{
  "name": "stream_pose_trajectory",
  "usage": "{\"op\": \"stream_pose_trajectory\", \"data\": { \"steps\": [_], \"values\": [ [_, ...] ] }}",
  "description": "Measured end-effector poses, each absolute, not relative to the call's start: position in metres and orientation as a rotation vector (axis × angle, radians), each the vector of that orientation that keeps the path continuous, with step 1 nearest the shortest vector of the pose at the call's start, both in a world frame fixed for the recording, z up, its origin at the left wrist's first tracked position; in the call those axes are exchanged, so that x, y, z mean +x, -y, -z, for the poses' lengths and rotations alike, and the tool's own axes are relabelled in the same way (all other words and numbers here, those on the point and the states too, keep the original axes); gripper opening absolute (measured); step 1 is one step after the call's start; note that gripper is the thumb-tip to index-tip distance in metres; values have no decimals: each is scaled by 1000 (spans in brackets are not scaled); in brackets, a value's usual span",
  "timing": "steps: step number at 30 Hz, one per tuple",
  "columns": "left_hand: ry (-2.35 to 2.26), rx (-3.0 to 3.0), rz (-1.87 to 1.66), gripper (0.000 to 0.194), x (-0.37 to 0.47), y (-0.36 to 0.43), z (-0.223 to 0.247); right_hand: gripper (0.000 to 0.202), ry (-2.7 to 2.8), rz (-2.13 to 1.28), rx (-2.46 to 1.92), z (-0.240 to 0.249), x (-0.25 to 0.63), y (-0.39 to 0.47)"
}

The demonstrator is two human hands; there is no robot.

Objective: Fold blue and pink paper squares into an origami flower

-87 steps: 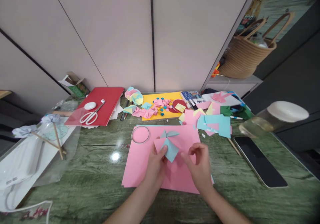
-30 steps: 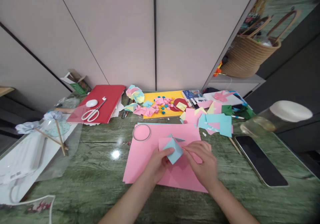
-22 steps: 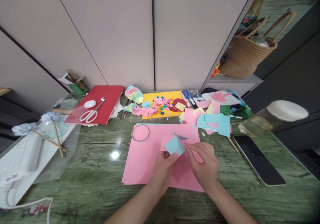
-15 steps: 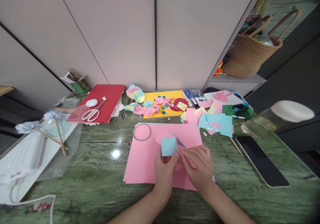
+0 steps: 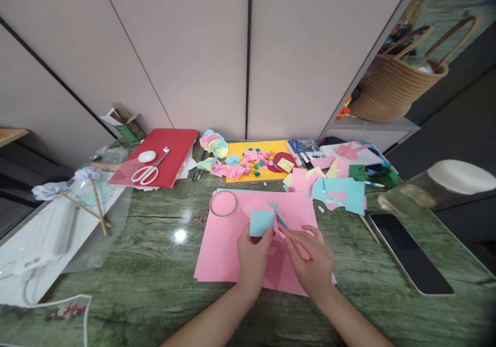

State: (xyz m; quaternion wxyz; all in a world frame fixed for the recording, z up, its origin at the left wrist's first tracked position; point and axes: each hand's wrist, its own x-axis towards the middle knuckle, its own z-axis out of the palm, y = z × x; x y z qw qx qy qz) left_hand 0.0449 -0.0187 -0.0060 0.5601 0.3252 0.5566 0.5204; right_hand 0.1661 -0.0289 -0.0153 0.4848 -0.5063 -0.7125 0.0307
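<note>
A folded paper piece (image 5: 261, 223), light blue with pink parts, is held over a stack of pink paper sheets (image 5: 220, 254). My left hand (image 5: 253, 254) is closed around its lower left side, the thumb pressed near the blue square face. At its right side, my right hand (image 5: 312, 259) pinches a pink flap between thumb and forefinger. Small blue points stick up behind that flap. A thin metal ring (image 5: 223, 204) lies on the upper left corner of the pink sheets. My fingers hide the lower part of the folded paper.
White-handled scissors (image 5: 149, 168) rest on a red folder (image 5: 170, 150) at the back left. Paper scraps (image 5: 354, 194) and a yellow sheet (image 5: 236, 148) with small beads lie behind. A phone (image 5: 411, 254) and a lidded jar (image 5: 426, 186) are at the right; a white cable (image 5: 86, 316) is front left.
My right fingers have shifted slightly up along the pink flap, and the blue points behind it show more. The whole view has moved a little, so the scene sits slightly farther right.
</note>
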Motion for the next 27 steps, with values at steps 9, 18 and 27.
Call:
{"op": "stream_pose_trajectory", "data": {
  "steps": [9, 18, 27],
  "values": [
    [-1307, 696, -1240, 27, 46, 16, 7, 17, 1727, -45, -1247, 12, 161, 27],
    [-1351, 722, -1223, 23, 48, 16, 10, 12, 1708, 11, -1253, 12, 160, 26],
    [-1408, 767, -1237, 20, 52, 14, 6, 15, 1753, 104, -1232, 9, 155, 25]
  ]
}}
